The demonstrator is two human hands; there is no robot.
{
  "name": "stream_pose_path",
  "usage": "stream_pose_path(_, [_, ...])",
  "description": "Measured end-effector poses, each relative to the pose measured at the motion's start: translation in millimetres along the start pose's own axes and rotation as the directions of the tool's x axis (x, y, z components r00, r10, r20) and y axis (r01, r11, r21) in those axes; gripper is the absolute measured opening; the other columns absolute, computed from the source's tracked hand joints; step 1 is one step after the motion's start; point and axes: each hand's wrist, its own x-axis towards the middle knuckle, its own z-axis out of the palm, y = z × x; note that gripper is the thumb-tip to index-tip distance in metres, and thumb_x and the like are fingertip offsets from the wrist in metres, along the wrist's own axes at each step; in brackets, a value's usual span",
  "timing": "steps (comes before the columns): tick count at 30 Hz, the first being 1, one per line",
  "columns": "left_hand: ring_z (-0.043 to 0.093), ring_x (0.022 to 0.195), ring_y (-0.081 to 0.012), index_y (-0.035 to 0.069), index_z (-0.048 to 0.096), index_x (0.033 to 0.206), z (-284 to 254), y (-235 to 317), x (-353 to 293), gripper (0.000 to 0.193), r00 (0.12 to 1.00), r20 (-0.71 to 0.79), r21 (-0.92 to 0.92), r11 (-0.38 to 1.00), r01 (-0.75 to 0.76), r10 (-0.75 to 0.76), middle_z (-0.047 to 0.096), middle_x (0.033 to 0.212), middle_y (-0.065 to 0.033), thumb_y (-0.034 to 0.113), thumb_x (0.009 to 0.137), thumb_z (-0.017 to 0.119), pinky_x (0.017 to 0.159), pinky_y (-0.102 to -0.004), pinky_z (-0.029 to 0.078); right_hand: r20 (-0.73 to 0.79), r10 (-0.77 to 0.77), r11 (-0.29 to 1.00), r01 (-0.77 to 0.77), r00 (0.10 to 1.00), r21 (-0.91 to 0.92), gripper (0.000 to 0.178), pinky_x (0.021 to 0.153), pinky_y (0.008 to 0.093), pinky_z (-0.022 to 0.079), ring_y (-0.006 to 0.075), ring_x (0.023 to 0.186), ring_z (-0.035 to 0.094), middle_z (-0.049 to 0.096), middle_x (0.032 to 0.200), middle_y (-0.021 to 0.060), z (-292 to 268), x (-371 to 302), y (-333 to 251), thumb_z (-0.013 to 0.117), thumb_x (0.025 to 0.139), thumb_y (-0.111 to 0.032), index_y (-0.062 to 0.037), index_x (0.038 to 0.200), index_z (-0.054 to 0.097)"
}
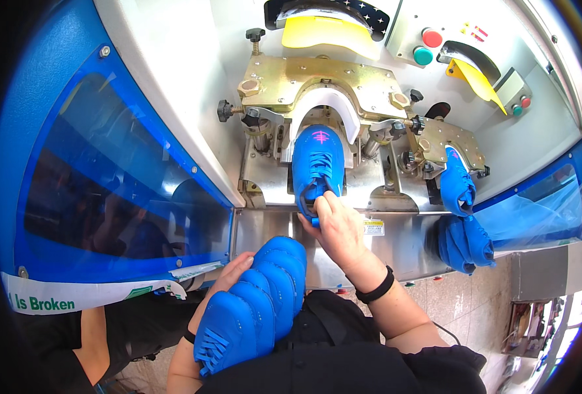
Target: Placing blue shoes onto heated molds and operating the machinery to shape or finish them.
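Observation:
A blue lace-up shoe upper (pixel 316 157) with a pink mark on its toe sits toe-first in the curved white pad (pixel 330 102) of the brass-coloured clamp. My right hand (pixel 335 226) pinches this upper at its heel collar, the fingers closed. Against my left forearm lies an overlapping stack of several blue shoe uppers (pixel 259 295). My left hand (pixel 235 268) supports the stack from its left side; most of its fingers are hidden beneath the uppers.
A second station at right holds another blue upper (pixel 458 184) in a smaller clamp (pixel 448 141). More blue uppers (pixel 466 244) hang over the steel ledge (pixel 396 246) below it. Red and green buttons (pixel 423 55) are on the back panel. A blue-framed window panel (pixel 127 190) borders the left.

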Motion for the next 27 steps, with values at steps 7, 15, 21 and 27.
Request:
stream_pose_path(7, [0.056, 0.122, -0.0154, 0.001, 0.041, 0.142, 7, 2, -8, 0.043, 0.991, -0.035, 0.172, 0.978, -0.12, 0.128, 0.055, 0.133, -0.0124, 0.024, 0.106, 0.045, 0.105, -0.0287, 0.044, 0.014, -0.002, 1.0, 0.002, 1.0, 0.003, 0.033, 0.055, 0.0374, 0.05, 0.0273, 0.067, 0.063, 0.055, 0.082, 0.0078, -1, 2, -1, 0.079, 0.077, -0.029, -0.0094, 0.085, 0.054])
stream_pose_path(15, [0.055, 0.124, -0.0152, 0.001, 0.041, 0.143, 17, 5, -11, 0.044, 0.965, -0.038, 0.368, 0.901, -0.229, 0.261, 0.055, 0.134, -0.0126, 0.025, 0.106, 0.045, 0.106, -0.0287, 0.044, 0.027, -0.003, 1.0, 0.003, 1.0, 0.001, 0.032, 0.056, 0.0369, 0.051, 0.0266, 0.067, 0.063, 0.056, 0.084, 0.008, 2, 1, -1, 0.079, 0.077, -0.028, -0.0078, 0.085, 0.055])
stream_pose_path(21, [0.054, 0.125, -0.015, 0.0, 0.04, 0.144, 22, -2, -14, 0.045, 0.934, -0.026, 0.499, 0.814, -0.298, 0.357, 0.055, 0.135, -0.0128, 0.025, 0.106, 0.045, 0.107, -0.0286, 0.043, 0.017, -0.012, 1.0, 0.013, 1.0, -0.007, 0.032, 0.056, 0.0368, 0.05, 0.0263, 0.067, 0.063, 0.055, 0.083, 0.0079, 1, 2, -1, 0.079, 0.076, -0.028, -0.0079, 0.085, 0.055])
stream_pose_path(27, [0.054, 0.123, -0.0146, 0.001, 0.041, 0.142, 22, 0, -14, 0.043, 0.92, -0.017, 0.596, 0.743, -0.305, 0.391, 0.054, 0.133, -0.0122, 0.024, 0.106, 0.046, 0.105, -0.0284, 0.043, 0.011, 0.006, 1.0, -0.006, 1.0, -0.007, 0.033, 0.055, 0.0367, 0.05, 0.0262, 0.066, 0.063, 0.055, 0.081, 0.0074, 4, 2, 0, 0.079, 0.076, -0.028, -0.0085, 0.084, 0.055])
